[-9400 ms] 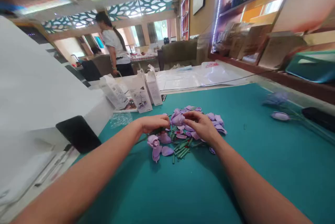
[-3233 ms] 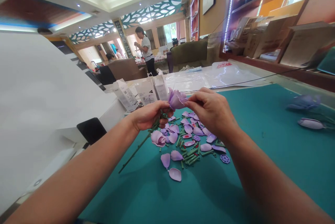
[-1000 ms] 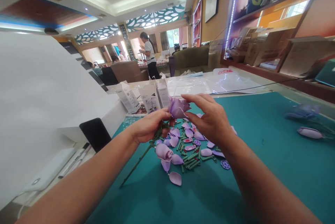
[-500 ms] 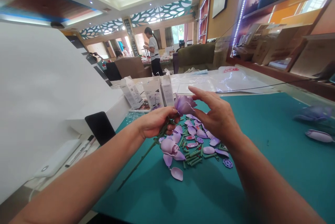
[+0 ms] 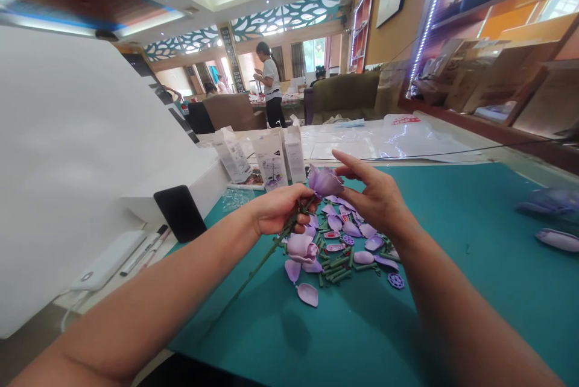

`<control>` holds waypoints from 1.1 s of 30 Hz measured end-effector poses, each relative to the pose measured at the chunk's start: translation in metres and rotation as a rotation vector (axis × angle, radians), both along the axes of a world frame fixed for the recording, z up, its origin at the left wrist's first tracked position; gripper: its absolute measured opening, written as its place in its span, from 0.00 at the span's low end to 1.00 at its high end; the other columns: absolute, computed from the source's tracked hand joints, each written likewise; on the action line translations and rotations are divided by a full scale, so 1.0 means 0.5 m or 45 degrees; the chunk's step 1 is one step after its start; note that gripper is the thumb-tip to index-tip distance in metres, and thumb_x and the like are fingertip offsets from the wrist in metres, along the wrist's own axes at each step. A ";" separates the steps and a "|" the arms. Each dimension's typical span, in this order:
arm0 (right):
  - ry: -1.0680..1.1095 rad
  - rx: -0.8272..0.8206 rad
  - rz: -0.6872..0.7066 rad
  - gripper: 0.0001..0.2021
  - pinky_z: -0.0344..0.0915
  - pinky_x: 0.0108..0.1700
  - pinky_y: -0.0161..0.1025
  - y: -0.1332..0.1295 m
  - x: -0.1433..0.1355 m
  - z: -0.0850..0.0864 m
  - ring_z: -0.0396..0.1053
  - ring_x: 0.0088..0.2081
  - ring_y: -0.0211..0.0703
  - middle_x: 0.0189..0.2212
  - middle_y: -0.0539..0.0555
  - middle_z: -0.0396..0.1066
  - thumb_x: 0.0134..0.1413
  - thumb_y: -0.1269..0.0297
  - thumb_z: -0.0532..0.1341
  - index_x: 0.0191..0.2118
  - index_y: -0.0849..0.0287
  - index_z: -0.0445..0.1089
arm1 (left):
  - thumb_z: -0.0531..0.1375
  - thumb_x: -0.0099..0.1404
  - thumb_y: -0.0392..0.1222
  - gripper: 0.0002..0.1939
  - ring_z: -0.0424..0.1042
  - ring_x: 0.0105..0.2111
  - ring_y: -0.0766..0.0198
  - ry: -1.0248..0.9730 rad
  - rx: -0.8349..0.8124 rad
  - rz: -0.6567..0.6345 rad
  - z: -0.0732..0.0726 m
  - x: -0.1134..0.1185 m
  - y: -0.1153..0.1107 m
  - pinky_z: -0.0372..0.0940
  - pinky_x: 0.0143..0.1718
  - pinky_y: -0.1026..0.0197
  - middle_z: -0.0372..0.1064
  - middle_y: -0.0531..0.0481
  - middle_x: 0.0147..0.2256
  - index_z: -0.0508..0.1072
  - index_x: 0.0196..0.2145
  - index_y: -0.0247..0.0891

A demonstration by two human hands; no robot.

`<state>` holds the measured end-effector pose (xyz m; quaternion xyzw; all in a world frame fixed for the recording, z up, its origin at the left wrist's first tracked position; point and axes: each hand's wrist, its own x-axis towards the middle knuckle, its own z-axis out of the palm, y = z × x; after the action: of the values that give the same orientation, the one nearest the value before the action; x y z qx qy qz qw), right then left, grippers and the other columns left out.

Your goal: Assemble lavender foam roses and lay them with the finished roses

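Note:
A building-block flower has a light-purple bloom (image 5: 324, 181) and a long green stem (image 5: 248, 278) that slants down to the left. My left hand (image 5: 286, 205) is closed round the stem just below the bloom. At the bloom's right side, my right hand (image 5: 379, 195) has thumb and fingers apart, the thumb at the petals' edge; whether it presses on them I cannot tell. A second pinkish-purple bloom (image 5: 302, 248) hangs lower by the stem, partly over loose petals. Beneath my hands lie purple petal pieces (image 5: 351, 228), green stem pieces (image 5: 337, 269) and a purple openwork disc (image 5: 395, 280).
A teal mat (image 5: 474, 242) covers the table. White boxes (image 5: 270, 161) stand at its back edge, near a clear plastic bag (image 5: 236, 198). A black tablet-like panel (image 5: 180, 213) leans at left. More purple pieces (image 5: 558, 239) lie far right. A person (image 5: 271, 82) stands in the background.
The view has shifted slightly, so the scene sits a little further right. The bloom looks turned slightly in my left hand; my right hand stays beside it.

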<state>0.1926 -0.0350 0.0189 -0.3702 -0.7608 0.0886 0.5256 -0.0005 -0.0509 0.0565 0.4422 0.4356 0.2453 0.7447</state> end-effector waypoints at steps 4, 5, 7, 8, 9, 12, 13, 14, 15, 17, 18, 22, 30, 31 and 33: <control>0.022 -0.065 0.038 0.27 0.69 0.48 0.49 0.008 0.001 -0.008 0.73 0.43 0.48 0.42 0.55 0.76 0.51 0.64 0.63 0.59 0.53 0.65 | 0.53 0.62 0.39 0.09 0.50 0.18 0.72 -0.012 -0.024 0.016 -0.003 0.001 0.002 0.50 0.17 0.68 0.54 0.56 0.22 0.64 0.24 0.35; 0.022 -0.069 0.044 0.27 0.69 0.49 0.49 0.009 0.001 -0.008 0.73 0.43 0.48 0.42 0.55 0.76 0.51 0.64 0.63 0.59 0.54 0.65 | 0.53 0.61 0.39 0.09 0.50 0.18 0.72 -0.009 -0.030 0.019 -0.003 0.001 0.002 0.50 0.17 0.67 0.54 0.56 0.22 0.65 0.24 0.35; 0.012 -0.079 0.051 0.27 0.69 0.49 0.49 0.009 0.001 -0.009 0.73 0.43 0.48 0.42 0.56 0.76 0.52 0.64 0.63 0.59 0.54 0.65 | 0.53 0.61 0.39 0.08 0.50 0.18 0.72 -0.001 -0.043 0.022 -0.002 0.001 0.001 0.49 0.17 0.67 0.54 0.56 0.22 0.65 0.25 0.36; 0.008 -0.084 0.053 0.27 0.69 0.48 0.50 0.009 0.001 -0.009 0.73 0.43 0.48 0.42 0.56 0.76 0.52 0.64 0.63 0.59 0.55 0.64 | 0.53 0.61 0.39 0.08 0.50 0.18 0.72 0.000 -0.048 0.025 -0.002 0.001 0.000 0.49 0.17 0.67 0.53 0.56 0.21 0.65 0.25 0.36; 0.006 -0.086 0.056 0.28 0.69 0.48 0.50 0.009 0.001 -0.009 0.73 0.43 0.48 0.42 0.56 0.76 0.52 0.64 0.63 0.60 0.54 0.64 | 0.53 0.60 0.39 0.08 0.50 0.18 0.72 -0.001 -0.050 0.029 -0.001 0.001 -0.001 0.49 0.17 0.68 0.53 0.56 0.21 0.65 0.24 0.35; 0.013 -0.070 0.056 0.28 0.70 0.48 0.49 0.009 0.000 -0.009 0.73 0.42 0.47 0.41 0.55 0.76 0.51 0.65 0.62 0.60 0.52 0.63 | 0.54 0.58 0.36 0.07 0.51 0.17 0.73 -0.016 -0.020 0.056 -0.002 -0.002 -0.002 0.49 0.16 0.68 0.55 0.56 0.22 0.64 0.23 0.35; 0.015 -0.059 0.054 0.29 0.70 0.48 0.48 0.009 0.000 -0.009 0.73 0.42 0.46 0.40 0.54 0.76 0.52 0.66 0.62 0.61 0.52 0.63 | 0.54 0.57 0.34 0.06 0.51 0.17 0.73 -0.018 0.002 0.066 -0.002 -0.003 -0.002 0.50 0.16 0.69 0.56 0.55 0.22 0.63 0.23 0.35; 0.014 -0.048 0.052 0.28 0.69 0.48 0.47 0.008 0.000 -0.008 0.73 0.41 0.45 0.40 0.53 0.76 0.52 0.66 0.62 0.61 0.51 0.62 | 0.55 0.56 0.32 0.06 0.52 0.17 0.74 -0.017 0.023 0.073 -0.003 -0.004 -0.002 0.50 0.16 0.69 0.57 0.55 0.23 0.63 0.22 0.35; 0.011 -0.040 0.050 0.28 0.69 0.48 0.47 0.007 0.000 -0.007 0.73 0.41 0.45 0.40 0.53 0.76 0.52 0.66 0.61 0.61 0.51 0.62 | 0.55 0.54 0.31 0.06 0.53 0.17 0.74 -0.015 0.041 0.078 -0.004 -0.004 -0.002 0.50 0.16 0.69 0.59 0.55 0.23 0.62 0.22 0.35; -0.006 -0.029 0.043 0.28 0.69 0.48 0.47 0.005 0.000 -0.005 0.73 0.42 0.45 0.41 0.54 0.76 0.52 0.67 0.61 0.60 0.53 0.63 | 0.56 0.53 0.29 0.07 0.54 0.17 0.74 -0.016 0.067 0.081 -0.007 -0.006 -0.001 0.51 0.16 0.69 0.60 0.54 0.23 0.61 0.22 0.35; -0.017 -0.024 0.034 0.27 0.69 0.48 0.47 0.004 0.000 -0.003 0.73 0.42 0.46 0.41 0.55 0.76 0.52 0.67 0.61 0.60 0.54 0.64 | 0.57 0.53 0.29 0.07 0.55 0.17 0.74 -0.017 0.077 0.084 -0.008 -0.008 0.000 0.51 0.16 0.70 0.61 0.55 0.23 0.62 0.22 0.36; -0.085 0.023 0.000 0.26 0.68 0.47 0.48 -0.002 -0.002 0.004 0.72 0.43 0.48 0.42 0.56 0.76 0.51 0.68 0.60 0.58 0.57 0.65 | 0.62 0.52 0.30 0.08 0.63 0.19 0.71 0.043 0.136 0.119 -0.012 -0.015 0.003 0.57 0.18 0.69 0.67 0.52 0.25 0.64 0.25 0.35; -0.207 0.185 -0.040 0.27 0.68 0.45 0.48 -0.010 -0.013 0.010 0.71 0.44 0.49 0.42 0.56 0.75 0.50 0.73 0.59 0.59 0.54 0.64 | 0.62 0.53 0.28 0.07 0.69 0.20 0.69 0.116 0.193 0.152 -0.009 -0.022 0.003 0.62 0.19 0.68 0.73 0.47 0.27 0.66 0.24 0.34; -0.212 0.192 -0.045 0.28 0.68 0.45 0.48 -0.011 -0.014 0.009 0.71 0.43 0.49 0.42 0.56 0.76 0.50 0.73 0.59 0.59 0.55 0.64 | 0.61 0.54 0.28 0.07 0.69 0.20 0.69 0.120 0.197 0.152 -0.009 -0.022 0.003 0.62 0.19 0.68 0.73 0.47 0.27 0.66 0.24 0.34; -0.223 0.194 -0.056 0.28 0.68 0.45 0.48 -0.011 -0.016 0.008 0.71 0.43 0.49 0.42 0.56 0.76 0.49 0.74 0.58 0.59 0.55 0.64 | 0.60 0.55 0.27 0.07 0.70 0.21 0.69 0.123 0.206 0.152 -0.010 -0.023 0.002 0.63 0.20 0.68 0.74 0.47 0.27 0.66 0.24 0.34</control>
<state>0.1847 -0.0405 0.0228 -0.3521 -0.8000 -0.0138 0.4857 -0.0118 -0.0498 0.0513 0.4854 0.4754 0.3017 0.6688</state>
